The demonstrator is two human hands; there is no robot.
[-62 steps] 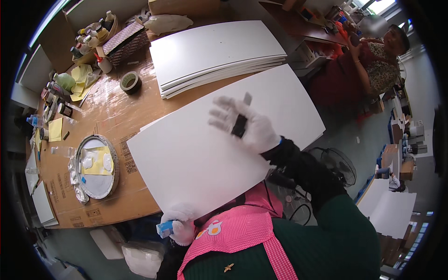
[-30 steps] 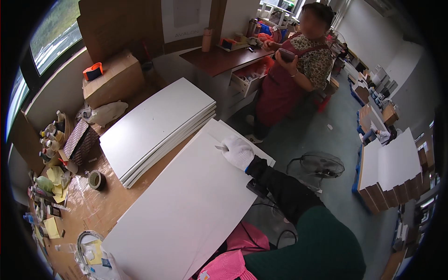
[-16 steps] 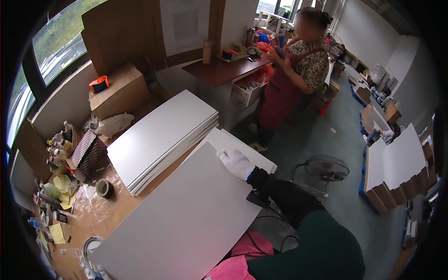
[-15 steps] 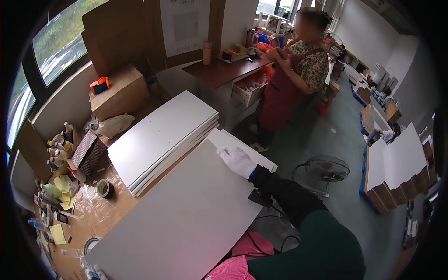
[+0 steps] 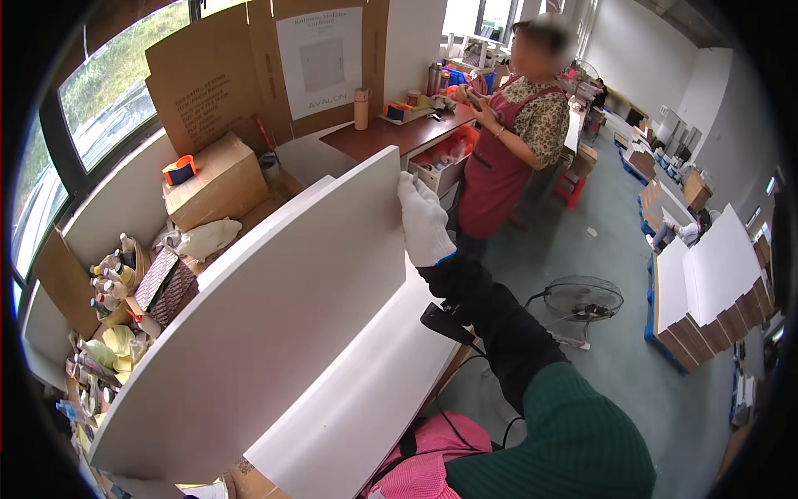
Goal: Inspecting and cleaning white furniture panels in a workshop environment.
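Right hand: your white-gloved right hand (image 5: 424, 223) is closed over the far edge of the large flat white board (image 5: 266, 316), fingers wrapped around its upper corner.
Left hand: only a bare strip of wrist shows at 6 o'clock beneath the board; how far it is open cannot be told.
Board: raised on edge and tilted, running from 7 o'clock up to 12 o'clock, above a second white panel (image 5: 366, 399) lying flat.
Counter: the cluttered brown counter (image 5: 249, 218) lies at 9 o'clock.
Surroundings: a person in a red apron (image 5: 507, 158) stands at 1 o'clock.
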